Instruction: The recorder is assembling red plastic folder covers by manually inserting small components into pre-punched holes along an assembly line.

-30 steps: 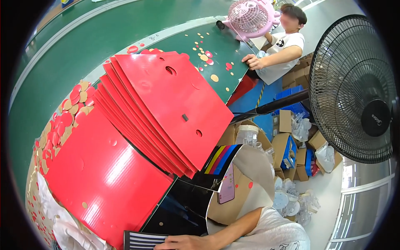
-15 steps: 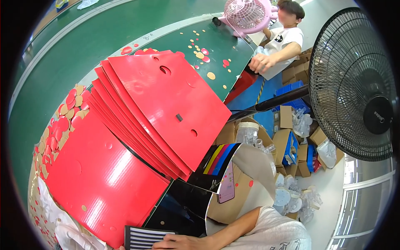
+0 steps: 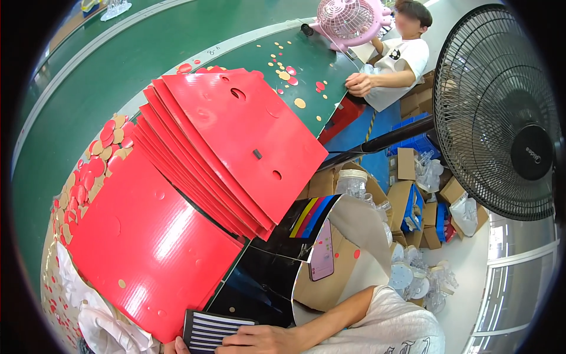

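Observation:
At the lower edge, a flat black panel with white stripes [image 3: 215, 328] lies between my hands. My right hand [image 3: 256, 340] grips its right side with bent fingers. Only the fingertips of my left hand [image 3: 175, 347] show; they pinch the panel's left edge, and the rest is out of the picture. Beside the panel on the left lies a stack of red corrugated sheets [image 3: 141, 236] with round punched marks. A second, fanned stack of red sheets [image 3: 247, 130] with cut holes rests farther back.
Red and brown punched discs [image 3: 97, 159] heap along the left. Shiny black sheets [image 3: 256, 283] lie right of the red stack. A phone [image 3: 322, 253] rests on cardboard. A black fan [image 3: 495, 112] stands at right, near boxes [image 3: 407, 206]. A co-worker [image 3: 407, 59] sits beyond a pink fan [image 3: 348, 22].
The striped panel has shifted slightly right and up, and more of its stripes and my left fingertips show. The co-worker's hand has moved left to the table edge. The view has shifted a little.

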Motion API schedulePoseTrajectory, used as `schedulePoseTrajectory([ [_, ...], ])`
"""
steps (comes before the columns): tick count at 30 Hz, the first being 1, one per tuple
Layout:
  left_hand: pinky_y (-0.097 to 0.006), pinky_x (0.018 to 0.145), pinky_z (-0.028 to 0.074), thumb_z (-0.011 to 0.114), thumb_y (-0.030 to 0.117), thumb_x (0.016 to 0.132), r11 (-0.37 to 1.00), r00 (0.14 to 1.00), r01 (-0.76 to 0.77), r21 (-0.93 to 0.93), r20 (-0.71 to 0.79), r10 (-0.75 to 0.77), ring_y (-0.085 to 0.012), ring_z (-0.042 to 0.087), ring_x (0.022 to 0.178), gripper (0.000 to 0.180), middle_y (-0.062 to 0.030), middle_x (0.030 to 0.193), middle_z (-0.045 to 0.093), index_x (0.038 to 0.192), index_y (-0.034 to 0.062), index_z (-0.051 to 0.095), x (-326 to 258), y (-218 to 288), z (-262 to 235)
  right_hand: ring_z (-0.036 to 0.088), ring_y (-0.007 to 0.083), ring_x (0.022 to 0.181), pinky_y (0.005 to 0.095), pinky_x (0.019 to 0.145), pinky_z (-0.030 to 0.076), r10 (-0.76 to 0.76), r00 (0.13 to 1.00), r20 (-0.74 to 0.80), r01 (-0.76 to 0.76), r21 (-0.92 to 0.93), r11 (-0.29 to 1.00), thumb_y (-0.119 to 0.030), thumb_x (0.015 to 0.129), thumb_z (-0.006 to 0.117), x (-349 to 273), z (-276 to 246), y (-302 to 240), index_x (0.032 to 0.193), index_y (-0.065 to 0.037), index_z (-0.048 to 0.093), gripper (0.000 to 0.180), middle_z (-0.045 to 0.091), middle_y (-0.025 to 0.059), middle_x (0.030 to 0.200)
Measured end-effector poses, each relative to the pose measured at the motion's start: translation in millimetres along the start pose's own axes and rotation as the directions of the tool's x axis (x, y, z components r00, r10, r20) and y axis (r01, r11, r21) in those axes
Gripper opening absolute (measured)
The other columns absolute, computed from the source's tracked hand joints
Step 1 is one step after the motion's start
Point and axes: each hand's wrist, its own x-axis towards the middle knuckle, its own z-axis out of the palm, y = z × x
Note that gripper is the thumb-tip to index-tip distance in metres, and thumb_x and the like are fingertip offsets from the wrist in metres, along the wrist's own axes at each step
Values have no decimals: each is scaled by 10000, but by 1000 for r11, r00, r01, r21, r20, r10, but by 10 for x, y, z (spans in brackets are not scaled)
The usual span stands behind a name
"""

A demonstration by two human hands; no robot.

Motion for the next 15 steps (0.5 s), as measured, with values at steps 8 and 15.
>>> schedulePoseTrajectory([
  [8, -412, 566, 461, 631, 75, 988, 995, 996, -91, 36, 28, 90, -376, 607, 603, 177, -253, 744, 658, 918, -73, 698, -23, 95, -21, 632, 236, 893, 326, 703, 543, 126, 992, 32, -126, 5, 992, -173, 789, 738, 51, 64, -59, 1217, -30, 687, 455, 641, 101, 1087],
  [15, -407, 613, 465, 634, 86, 987, 993, 993, -116, -39, -12, 115, -375, 604, 644, 183, -254, 776, 669, 925, -73, 700, -65, 9, -77, 606, 211, 927, 304, 751, 513, 93, 995, -41, -91, 50, 995, -109, 747, 732, -55, 181, -73, 1271, 61, 632, 560, 617, 99, 1083],
])
